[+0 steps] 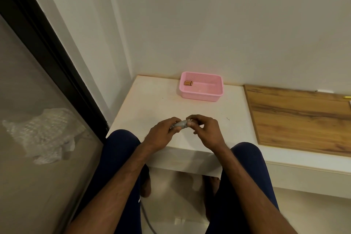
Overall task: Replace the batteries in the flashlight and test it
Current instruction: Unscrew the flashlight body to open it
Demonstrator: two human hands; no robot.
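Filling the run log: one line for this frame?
left hand: grips flashlight | right hand: at its end | batteries: in pink basket | test: not shown

1. We count one grey flashlight (pixel 180 125).
2. We count one pink basket (pixel 201 94).
3. We count one cluster of batteries (pixel 188 83); their exact number cannot be told.
4. We count one wooden board (pixel 302 118).
5. We count two hands: left hand (pixel 163 134), right hand (pixel 205 129).

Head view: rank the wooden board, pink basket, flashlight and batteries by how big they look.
1. wooden board, cut off by the frame edge
2. pink basket
3. flashlight, mostly hidden in both hands, so unsure
4. batteries, lying farther away inside the basket
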